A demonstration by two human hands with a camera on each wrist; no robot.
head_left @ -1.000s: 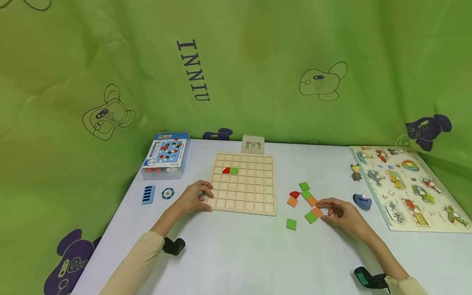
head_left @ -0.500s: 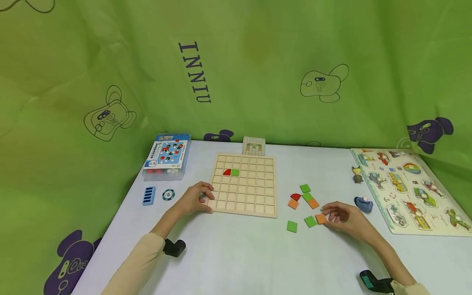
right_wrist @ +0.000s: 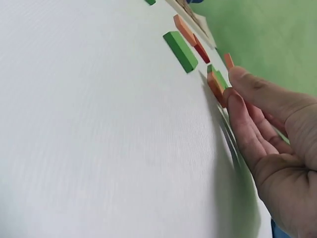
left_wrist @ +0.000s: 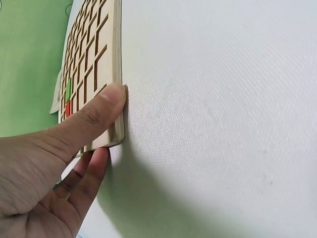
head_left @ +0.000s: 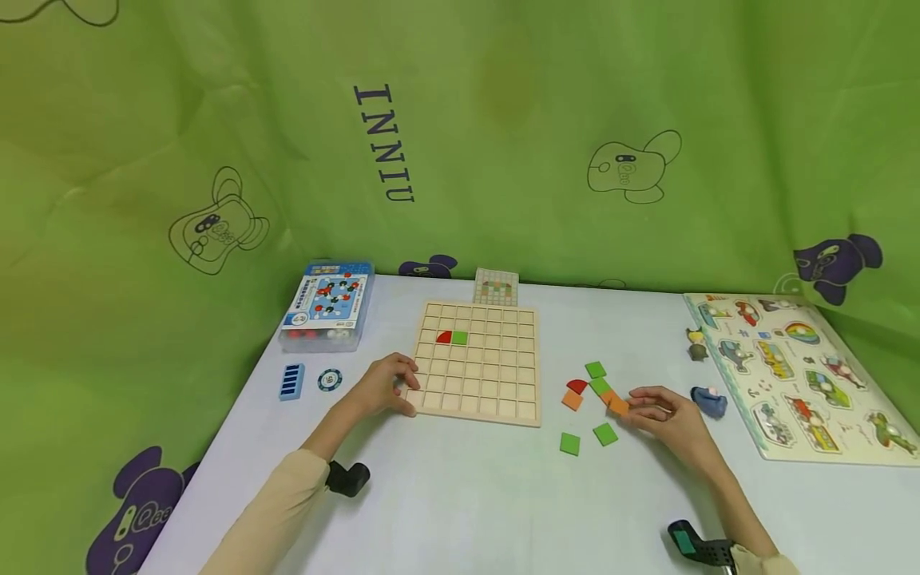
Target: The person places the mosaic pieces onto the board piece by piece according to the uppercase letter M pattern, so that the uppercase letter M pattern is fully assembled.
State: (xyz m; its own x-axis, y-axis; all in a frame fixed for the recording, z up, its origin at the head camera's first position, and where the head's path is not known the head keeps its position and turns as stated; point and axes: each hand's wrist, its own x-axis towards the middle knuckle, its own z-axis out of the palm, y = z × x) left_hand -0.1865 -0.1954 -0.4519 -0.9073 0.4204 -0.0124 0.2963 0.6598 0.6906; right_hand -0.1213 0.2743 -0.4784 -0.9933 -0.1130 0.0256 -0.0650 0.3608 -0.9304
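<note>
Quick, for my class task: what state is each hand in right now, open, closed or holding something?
Left hand: holding the board at its near left corner.
Right hand: pinching an orange tile.

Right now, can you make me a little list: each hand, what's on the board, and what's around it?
Left hand: grips a corner of the board
Right hand: pinches an orange tile
On board: red piece beside green tile
Loose: four green squares, two orange squares, one red quarter-round
Behind board: card
</note>
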